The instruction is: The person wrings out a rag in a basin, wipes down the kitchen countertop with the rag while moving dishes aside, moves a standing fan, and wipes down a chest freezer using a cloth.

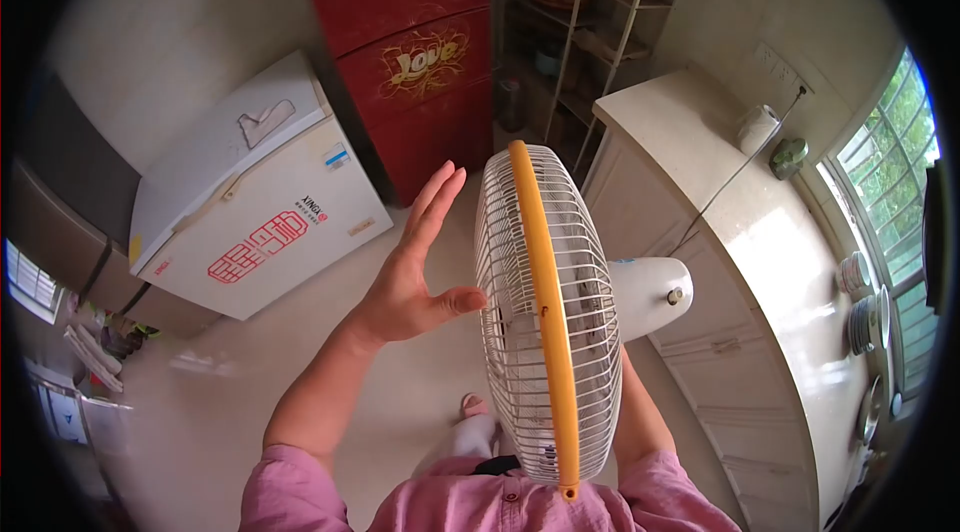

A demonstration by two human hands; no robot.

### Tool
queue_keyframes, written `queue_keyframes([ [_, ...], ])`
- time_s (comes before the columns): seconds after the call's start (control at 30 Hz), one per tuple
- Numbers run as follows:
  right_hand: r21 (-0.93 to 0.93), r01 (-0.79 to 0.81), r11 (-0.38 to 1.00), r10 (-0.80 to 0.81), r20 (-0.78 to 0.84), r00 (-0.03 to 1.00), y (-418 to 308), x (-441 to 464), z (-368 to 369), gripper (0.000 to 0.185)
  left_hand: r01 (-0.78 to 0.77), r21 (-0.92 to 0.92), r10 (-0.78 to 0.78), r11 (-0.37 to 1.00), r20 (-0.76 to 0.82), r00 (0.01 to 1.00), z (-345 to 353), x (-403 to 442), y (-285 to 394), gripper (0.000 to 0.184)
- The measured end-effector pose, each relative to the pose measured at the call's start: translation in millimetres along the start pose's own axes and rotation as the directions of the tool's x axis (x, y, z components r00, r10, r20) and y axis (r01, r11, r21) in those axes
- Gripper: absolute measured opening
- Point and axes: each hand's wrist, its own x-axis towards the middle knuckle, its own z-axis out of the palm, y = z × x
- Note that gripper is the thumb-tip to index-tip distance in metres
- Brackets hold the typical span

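An electric fan [548, 322] with a white wire cage, a yellow-orange rim band and a white motor housing [655, 294] fills the middle, seen nearly edge-on. To the left of its cage, my left hand [415, 277] is raised with the fingers stretched upward and the thumb pointing at the wires. I cannot tell whether the thumb tip touches the cage. My right forearm [645, 407] goes up behind the fan's right side. The cage hides my right hand, so its grip does not show. A thin cord [735, 177] runs from near the housing toward a wall socket.
Left stands a white chest freezer [250, 222] with a cloth on its lid. Behind are a red refrigerator [420, 62] and a metal rack [615, 32]. A curved counter [740, 212] with a paper roll [757, 129] and stacked dishes [865, 322] lines the right, below a window.
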Motion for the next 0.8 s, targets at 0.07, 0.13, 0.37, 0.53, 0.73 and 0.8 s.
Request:
queue_keyframes([
  [0.07,-0.041,-0.009,0.999,0.009,0.000,1.000,2,-11,-19,0.040,0.027,0.010,-0.027,1.000,-0.003,1.000,1,-10,0,0.108],
  [0.13,-0.109,-0.007,0.994,0.008,0.007,1.000,8,-21,-45,0.040,0.039,-0.072,-0.044,0.997,-0.074,0.996,1,-26,-6,0.100],
  [0.37,-0.309,0.121,0.943,-0.065,0.185,0.981,31,-3,-86,0.040,0.558,-0.213,-0.597,0.802,-0.287,0.749,2,-162,-50,0.065],
  [0.53,-0.323,0.264,0.909,-0.141,0.359,0.923,42,22,-78,0.040,0.821,-0.384,-0.880,0.423,-0.389,0.272,20,-309,-66,0.051],
  [0.73,-0.320,0.400,0.859,-0.213,0.486,0.848,53,40,-70,0.039,0.911,-0.391,-0.955,0.130,-0.297,0.008,59,-399,-22,0.043],
  [0.8,-0.316,0.427,0.847,-0.225,0.515,0.827,55,42,-67,0.039,0.934,-0.339,-0.960,0.116,-0.280,0.017,67,-416,-19,0.042],
])
